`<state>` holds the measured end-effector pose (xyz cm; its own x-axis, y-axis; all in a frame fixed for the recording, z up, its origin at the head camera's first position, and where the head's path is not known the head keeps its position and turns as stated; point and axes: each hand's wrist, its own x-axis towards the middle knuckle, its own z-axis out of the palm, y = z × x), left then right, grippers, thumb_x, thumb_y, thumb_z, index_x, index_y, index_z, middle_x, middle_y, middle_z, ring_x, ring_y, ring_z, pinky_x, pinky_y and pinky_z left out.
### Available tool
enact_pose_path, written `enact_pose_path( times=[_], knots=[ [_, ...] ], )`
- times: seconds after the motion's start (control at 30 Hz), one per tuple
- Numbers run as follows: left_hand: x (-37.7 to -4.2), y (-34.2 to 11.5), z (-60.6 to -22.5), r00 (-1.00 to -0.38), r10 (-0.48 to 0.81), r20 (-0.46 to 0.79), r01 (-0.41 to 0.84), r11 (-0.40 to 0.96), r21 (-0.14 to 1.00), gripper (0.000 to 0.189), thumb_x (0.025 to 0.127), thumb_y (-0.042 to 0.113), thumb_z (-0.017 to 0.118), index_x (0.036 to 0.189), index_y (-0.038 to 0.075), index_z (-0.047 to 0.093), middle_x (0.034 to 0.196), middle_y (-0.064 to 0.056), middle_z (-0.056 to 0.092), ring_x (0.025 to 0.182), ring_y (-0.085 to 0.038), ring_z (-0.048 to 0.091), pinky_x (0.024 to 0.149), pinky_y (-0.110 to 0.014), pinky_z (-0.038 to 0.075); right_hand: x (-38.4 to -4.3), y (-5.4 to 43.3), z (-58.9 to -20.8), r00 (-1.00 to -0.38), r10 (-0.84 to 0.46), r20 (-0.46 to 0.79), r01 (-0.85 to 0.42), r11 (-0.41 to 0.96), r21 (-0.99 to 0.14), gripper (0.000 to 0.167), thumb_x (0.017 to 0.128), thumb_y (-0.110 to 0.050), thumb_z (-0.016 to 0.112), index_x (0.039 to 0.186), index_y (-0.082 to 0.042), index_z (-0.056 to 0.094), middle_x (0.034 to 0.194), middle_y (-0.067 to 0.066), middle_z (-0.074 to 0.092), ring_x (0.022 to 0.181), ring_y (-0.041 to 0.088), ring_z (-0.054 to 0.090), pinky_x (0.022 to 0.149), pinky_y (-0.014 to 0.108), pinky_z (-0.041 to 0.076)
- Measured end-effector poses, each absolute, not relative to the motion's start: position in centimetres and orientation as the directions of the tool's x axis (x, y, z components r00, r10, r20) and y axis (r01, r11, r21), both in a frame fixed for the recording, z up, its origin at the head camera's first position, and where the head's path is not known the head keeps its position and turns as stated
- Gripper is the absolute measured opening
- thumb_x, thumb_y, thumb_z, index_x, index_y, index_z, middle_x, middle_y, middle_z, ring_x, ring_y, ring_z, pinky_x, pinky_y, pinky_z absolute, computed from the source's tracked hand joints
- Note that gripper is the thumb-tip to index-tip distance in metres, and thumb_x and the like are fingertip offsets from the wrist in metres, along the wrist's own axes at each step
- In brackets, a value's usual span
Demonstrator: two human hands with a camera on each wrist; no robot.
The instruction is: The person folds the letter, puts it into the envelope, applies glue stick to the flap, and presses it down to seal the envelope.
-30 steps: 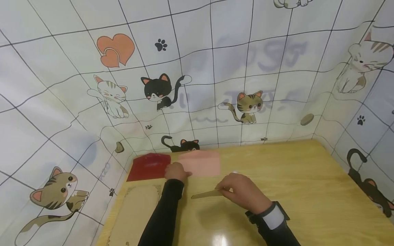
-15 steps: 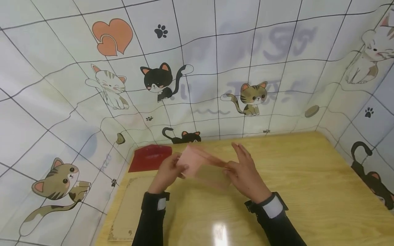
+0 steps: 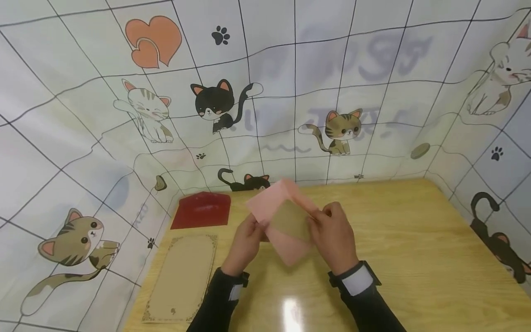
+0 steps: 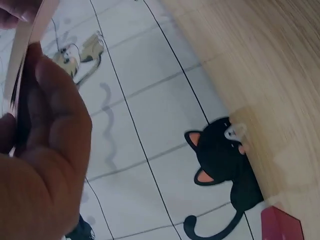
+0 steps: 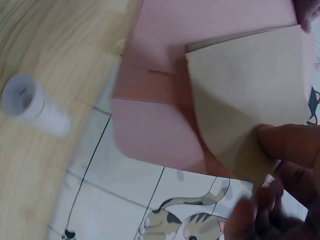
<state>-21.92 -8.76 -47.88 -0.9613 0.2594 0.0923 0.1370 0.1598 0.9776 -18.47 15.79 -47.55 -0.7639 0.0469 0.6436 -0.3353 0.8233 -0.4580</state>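
A pink envelope (image 3: 266, 200) and tan paper (image 3: 292, 220) were held up over the bench (image 3: 398, 240).
The left hand (image 3: 246, 244) pinched the envelope, the right hand (image 3: 336, 240) the paper. Tucking it in seemed the step; a gentle push seemed needed next. Faint writing (image 3: 377, 55) on the far wall (image 3: 274, 97) couldn't be read.

Pink paper envelope (image 3: 267, 202), plain; folded tan paper sheet (image 3: 290, 221) overlapping it, plain; glossy dark-red paper envelope (image 3: 202, 210) left of pink one; beige rectangular paper (image 3: 180, 276), brown ornate border, lower left of pink one; yellow wood-grain table (image 3: 398, 235) below it; white backdrop (image 3: 269, 69) behind it, black grid, cats
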Motion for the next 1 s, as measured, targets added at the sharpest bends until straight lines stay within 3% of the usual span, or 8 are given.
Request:
enact_pose_path(
  times=[0.1,0.23,0.4,0.5,0.57,0.67,0.83,1.0],
  knots=[
    [-21.7,-8.4,-47.5,-0.965,0.244,0.093,0.141,0.187,0.972,0.027,0.120,0.015,0.055,0.140,0.001,0.066,0.114,-0.026,0.078,0.093,-0.024,0.082,0.077,-0.039,0.072,-18.4,15.8,-47.4,-0.793,0.063,0.606,-0.311,0.814,-0.491,0.012,0.098,-0.012,0.086,0.107,-0.005,0.089,0.084,0.009,0.064,0.063,0.016,0.053,0.055,0.029,0.043],
    [-21.6,-8.7,-47.2,-0.967,0.251,0.040,0.075,0.131,0.988,0.029,0.121,0.013,0.053,0.143,-0.001,0.066,0.115,-0.025,0.076,0.087,-0.018,0.080,0.070,-0.042,0.072,-18.5,16.5,-46.7,-0.872,0.164,0.461,-0.236,0.684,-0.690,0.015,0.104,-0.020,0.082,0.109,-0.007,0.089,0.086,0.008,0.077,0.072,0.014,0.066,0.063,0.027,0.049],
    [-22.0,-9.6,-47.2,-0.952,0.307,-0.001,0.016,0.055,0.998,0.031,0.122,0.012,0.048,0.143,-0.003,0.064,0.116,-0.019,0.074,0.088,-0.019,0.079,0.070,-0.043,0.072,-18.6,16.6,-46.1,-0.918,0.310,0.248,-0.141,0.329,-0.934,0.021,0.112,-0.020,0.075,0.112,0.000,0.081,0.100,0.017,0.076,0.079,0.008,0.074,0.074,0.027,0.067],
    [-22.2,-10.1,-47.4,-0.935,0.354,-0.020,-0.020,0.005,1.000,0.032,0.123,0.016,0.046,0.145,-0.001,0.063,0.120,-0.015,0.072,0.094,-0.022,0.078,0.073,-0.042,0.072,-18.6,15.9,-46.2,-0.913,0.361,0.191,-0.162,0.110,-0.981,0.023,0.114,-0.016,0.070,0.113,0.007,0.070,0.103,0.016,0.065,0.078,0.006,0.077,0.077,0.030,0.071],
    [-22.4,-10.3,-47.7,-0.922,0.387,-0.025,-0.037,-0.025,0.999,0.034,0.124,0.018,0.045,0.148,0.000,0.061,0.123,-0.013,0.071,0.097,-0.023,0.077,0.075,-0.042,0.072,-18.5,15.5,-46.3,-0.897,0.393,0.203,-0.202,0.045,-0.978,0.024,0.115,-0.015,0.067,0.111,0.008,0.063,0.102,0.015,0.060,0.074,0.005,0.079,0.077,0.030,0.071],
    [-22.5,-10.5,-48.0,-0.911,0.412,-0.033,-0.058,-0.049,0.997,0.036,0.124,0.021,0.044,0.149,0.000,0.060,0.122,-0.010,0.070,0.100,-0.023,0.076,0.076,-0.041,0.072,-18.4,15.0,-46.6,-0.866,0.426,0.263,-0.266,0.053,-0.962,0.023,0.116,-0.011,0.066,0.110,0.010,0.060,0.102,0.018,0.061,0.074,0.002,0.081,0.075,0.027,0.070],
    [-22.7,-10.9,-48.3,-0.928,0.370,-0.038,-0.069,-0.070,0.995,0.032,0.125,0.022,0.043,0.143,0.001,0.060,0.116,-0.006,0.071,0.100,-0.020,0.076,0.076,-0.038,0.072,-18.5,14.7,-47.3,-0.818,0.418,0.396,-0.341,0.201,-0.918,0.015,0.109,-0.003,0.073,0.108,0.011,0.068,0.106,0.027,0.072,0.078,-0.006,0.076,0.072,0.020,0.067],
    [-22.8,-10.9,-48.1,-0.948,0.319,-0.002,-0.032,-0.088,0.996,0.032,0.123,0.024,0.049,0.145,0.003,0.061,0.113,-0.005,0.070,0.102,-0.020,0.076,0.079,-0.038,0.072,-18.5,14.4,-47.9,-0.832,0.346,0.434,-0.353,0.273,-0.895,0.011,0.104,-0.003,0.080,0.110,0.006,0.078,0.107,0.022,0.078,0.077,-0.006,0.074,0.068,0.018,0.065]
  ],
)
